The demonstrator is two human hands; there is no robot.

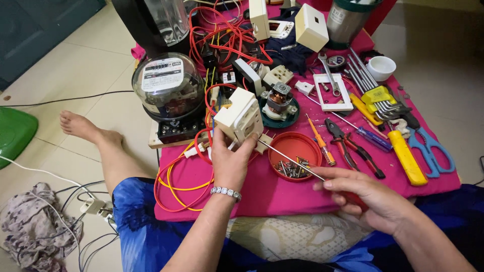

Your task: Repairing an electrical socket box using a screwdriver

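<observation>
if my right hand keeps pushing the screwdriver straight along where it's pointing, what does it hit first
Most likely the cream switch box in your left hand: the screwdriver in your right hand aims its tip there.

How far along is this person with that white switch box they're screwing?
Done: the white switch box already has red and yellow wires running into it. In hand: the left hand grips the box while the right hand drives a long screwdriver into its side. Left: loose screws remain in the red lid, and a white frame lies apart, unfitted.
</observation>
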